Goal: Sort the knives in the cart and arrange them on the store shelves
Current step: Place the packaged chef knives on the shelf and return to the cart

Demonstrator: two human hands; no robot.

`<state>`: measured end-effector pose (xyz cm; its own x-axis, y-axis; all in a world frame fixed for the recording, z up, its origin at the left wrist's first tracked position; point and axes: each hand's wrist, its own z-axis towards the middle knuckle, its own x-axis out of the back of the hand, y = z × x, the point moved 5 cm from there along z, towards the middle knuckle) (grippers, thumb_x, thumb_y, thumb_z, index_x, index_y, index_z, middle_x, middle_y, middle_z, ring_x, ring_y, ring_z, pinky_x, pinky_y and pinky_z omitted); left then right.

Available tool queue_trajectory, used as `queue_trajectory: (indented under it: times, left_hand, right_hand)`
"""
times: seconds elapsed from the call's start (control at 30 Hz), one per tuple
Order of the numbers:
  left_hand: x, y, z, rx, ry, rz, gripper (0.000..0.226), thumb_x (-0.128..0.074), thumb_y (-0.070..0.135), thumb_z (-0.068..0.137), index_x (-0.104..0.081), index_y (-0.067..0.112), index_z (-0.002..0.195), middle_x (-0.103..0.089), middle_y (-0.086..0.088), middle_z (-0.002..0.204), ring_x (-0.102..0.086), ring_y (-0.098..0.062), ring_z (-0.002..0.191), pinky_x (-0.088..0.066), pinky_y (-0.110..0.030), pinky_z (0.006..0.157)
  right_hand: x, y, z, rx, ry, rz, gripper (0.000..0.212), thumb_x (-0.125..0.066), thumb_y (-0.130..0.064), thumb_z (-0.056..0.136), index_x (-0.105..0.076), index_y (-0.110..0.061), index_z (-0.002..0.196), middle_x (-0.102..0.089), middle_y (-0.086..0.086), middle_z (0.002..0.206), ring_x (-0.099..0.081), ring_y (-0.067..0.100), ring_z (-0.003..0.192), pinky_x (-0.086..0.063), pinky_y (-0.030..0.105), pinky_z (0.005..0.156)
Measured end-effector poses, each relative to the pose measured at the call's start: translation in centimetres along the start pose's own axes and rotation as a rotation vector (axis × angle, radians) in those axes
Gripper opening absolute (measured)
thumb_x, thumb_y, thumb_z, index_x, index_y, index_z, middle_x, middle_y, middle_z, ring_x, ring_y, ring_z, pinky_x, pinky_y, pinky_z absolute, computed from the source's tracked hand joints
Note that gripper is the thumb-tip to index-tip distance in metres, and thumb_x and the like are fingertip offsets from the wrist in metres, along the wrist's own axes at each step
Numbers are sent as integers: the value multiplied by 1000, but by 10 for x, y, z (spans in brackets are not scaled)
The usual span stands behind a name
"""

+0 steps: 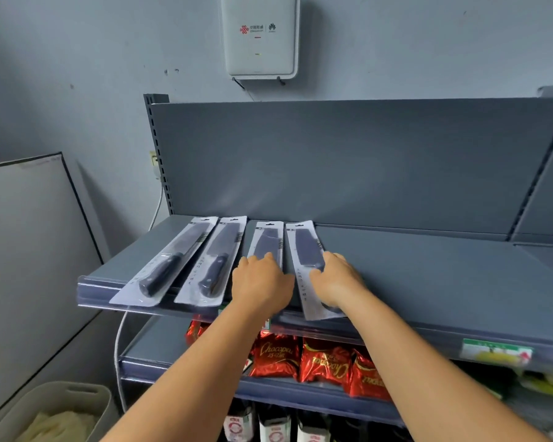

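Shelving (396,173) of grey metal fills most of our view, its back panel rising against a pale wall (77,74). We see a white board (29,250) leaning at far left, and a white router (260,35) fixed to the wall above. On the top shelf (428,282) four packaged knives lie side by side, blades pointing toward the back panel and handles toward the front lip, none overlapping. Knife one (170,263) sits at far left and tilts leftward, its card overhanging the lip; knife two (214,263) lies just beside it, tilted likewise. Knife three (267,242) is largely covered by our left hand (261,280), which rests palm down on its lower part, fingers laid together and gently bent over the pack. Knife four (304,250) lies rightmost of the row, its card also passing the lip; our right hand (336,280) rests on its handle end, fingers curved along the right edge and thumb on the card face, though we cannot tell whether this is a true pinch. On the lower shelf (173,365) we note red snack bags (323,362). A beige bin (61,406) stands at bottom left, and a green price tag (497,350) sits on the rail at right.
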<state>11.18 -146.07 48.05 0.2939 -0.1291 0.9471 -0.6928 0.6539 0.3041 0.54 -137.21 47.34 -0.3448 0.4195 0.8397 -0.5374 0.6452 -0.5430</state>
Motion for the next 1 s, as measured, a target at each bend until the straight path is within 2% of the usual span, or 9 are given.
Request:
queue_trajectory:
  times: [0.13,0.27,0.43,0.57,0.63,0.7,0.8,0.87,1.0]
  left_hand:
    - [20,24,-22,-202,144,-3,40,-47,37,93,-45,14,126,-53,-8,125,-44,-27,119,-36,-35,99]
    - [21,53,-57,-385,210,-48,55,-46,33,96,-29,15,145,-42,-5,140,-34,-24,132,-29,-33,107]
    - [-15,88,-107,-603,185,-43,55,-49,28,93,-32,15,144,-39,-5,142,-33,-25,134,-29,-34,110]
    - [-56,120,-151,-786,149,-66,55,-69,25,76,-56,9,127,-60,-12,122,-56,-33,115,-47,-41,96]
    - [-82,136,-175,-852,89,-85,55,-69,25,72,-59,8,124,-63,-12,118,-60,-32,110,-49,-41,93]
    - [-107,151,-201,-906,-7,-73,59,-70,26,74,-55,9,128,-60,-13,122,-57,-32,114,-46,-41,97]
    - [-146,177,-245,-972,-195,-12,60,-49,33,92,-30,17,146,-37,-6,145,-33,-26,135,-27,-36,112]
    - [-171,193,-272,-1003,-260,14,61,-43,36,94,-21,20,149,-28,-4,150,-25,-23,139,-21,-33,114]
    - [-216,229,-335,-1083,-383,62,59,-45,36,92,-24,23,145,-35,-2,142,-34,-24,130,-28,-32,107]
  right_hand:
    - [23,-3,-33,96,137,-47,45,-41,-30,98,-36,-14,141,-34,1,147,-36,25,132,-33,36,105]
    - [44,15,-80,124,295,-134,56,-42,-34,98,-22,-19,149,-20,-4,156,-18,19,143,-16,34,115]
    - [48,73,-143,-17,357,-230,60,-42,-39,97,-16,-26,149,-14,-7,157,-9,14,145,-7,36,116]
    - [40,131,-195,-178,329,-213,62,-42,-39,97,-12,-27,151,-10,-9,158,-7,14,145,-6,36,116]
    - [35,162,-222,-262,324,-204,63,-42,-38,97,-11,-28,151,-9,-10,158,-7,14,145,-6,35,116]
    - [29,193,-248,-345,304,-192,63,-41,-39,98,-10,-28,151,-8,-10,157,-6,13,145,-7,34,116]
    - [22,243,-291,-487,285,-155,62,-41,-38,97,-11,-28,151,-9,-9,158,-8,14,145,-9,35,116]
    - [19,274,-322,-566,283,-148,63,-43,-39,96,-13,-29,151,-11,-8,157,-11,15,145,-11,35,115]
    - [15,334,-391,-727,251,-132,65,-45,-42,94,-13,-30,150,-13,-4,157,-14,16,144,-15,35,114]
